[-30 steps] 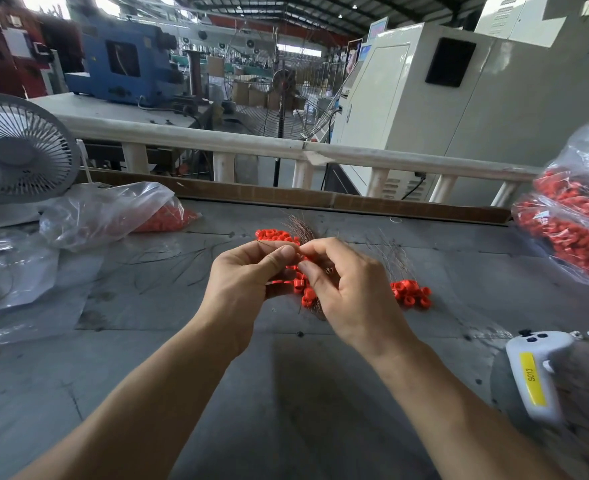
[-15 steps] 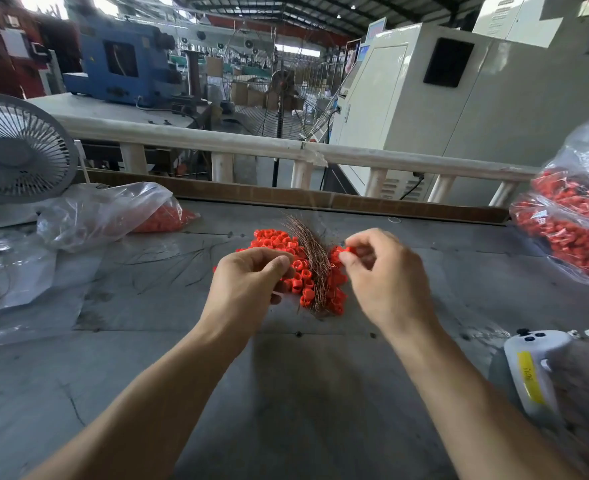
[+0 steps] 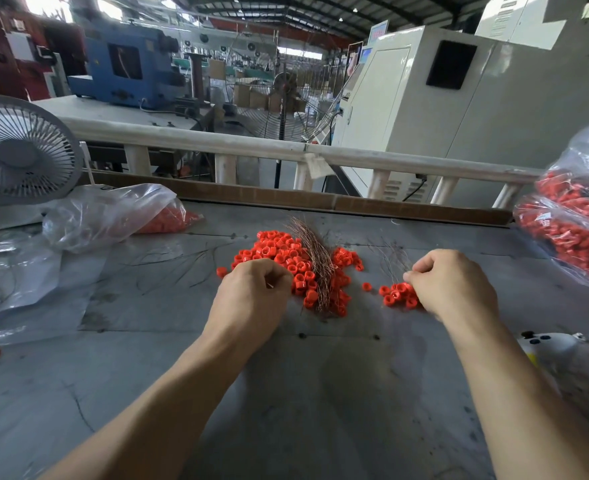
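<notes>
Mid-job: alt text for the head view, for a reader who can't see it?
Two bare hands work on a grey table: the left hand at a big pile of red rings crossed by copper wires, the right hand at a smaller pile beside it. A left bag and a right bag also hold red rings.

hands [image 3: 251, 299] 2 | ring piles [image 3: 279, 252] 2 | wire bundle [image 3: 315, 258] 1 | filled bags [image 3: 113, 216] 2

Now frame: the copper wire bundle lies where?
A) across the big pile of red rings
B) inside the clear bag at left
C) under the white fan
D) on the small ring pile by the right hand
A: the copper wire bundle lies on top of the big pile of red rings.
</notes>
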The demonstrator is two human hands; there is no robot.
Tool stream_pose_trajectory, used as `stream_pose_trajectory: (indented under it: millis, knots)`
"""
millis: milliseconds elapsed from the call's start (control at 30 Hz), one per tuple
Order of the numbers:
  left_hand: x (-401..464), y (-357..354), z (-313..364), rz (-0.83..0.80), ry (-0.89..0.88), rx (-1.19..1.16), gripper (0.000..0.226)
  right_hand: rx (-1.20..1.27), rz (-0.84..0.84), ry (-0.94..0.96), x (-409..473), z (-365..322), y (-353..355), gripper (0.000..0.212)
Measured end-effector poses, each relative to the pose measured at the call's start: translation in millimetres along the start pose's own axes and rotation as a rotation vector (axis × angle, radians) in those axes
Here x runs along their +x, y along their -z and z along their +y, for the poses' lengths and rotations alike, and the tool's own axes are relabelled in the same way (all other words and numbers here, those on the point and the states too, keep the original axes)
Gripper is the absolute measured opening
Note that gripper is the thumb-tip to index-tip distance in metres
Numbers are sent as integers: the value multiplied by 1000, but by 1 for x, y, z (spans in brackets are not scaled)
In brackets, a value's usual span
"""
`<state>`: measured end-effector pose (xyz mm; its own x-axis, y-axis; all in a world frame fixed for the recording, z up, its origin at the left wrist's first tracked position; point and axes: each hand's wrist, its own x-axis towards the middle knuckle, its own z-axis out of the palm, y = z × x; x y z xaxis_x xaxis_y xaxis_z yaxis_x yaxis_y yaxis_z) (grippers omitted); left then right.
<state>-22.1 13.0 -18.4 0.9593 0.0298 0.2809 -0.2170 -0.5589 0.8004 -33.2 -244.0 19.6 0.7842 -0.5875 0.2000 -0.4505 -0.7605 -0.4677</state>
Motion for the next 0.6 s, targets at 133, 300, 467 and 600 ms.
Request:
stream_pose_trajectory:
  millis: [133, 300, 467, 600]
  knots:
    - [0, -1, -1, -4, -10, 46, 13, -24, -20, -17, 1, 1, 0, 12]
    - [-2, 1, 1, -41, -32, 76, 13, -60, -15, 33, 1, 2, -2, 10]
    - [-4, 1, 3, -28, -66, 125, 13, -25, 133, 340, -10, -13, -16, 9]
    - [-3, 1, 2, -4, -83, 159, 14, 84, 13, 513, -15, -27, -34, 37]
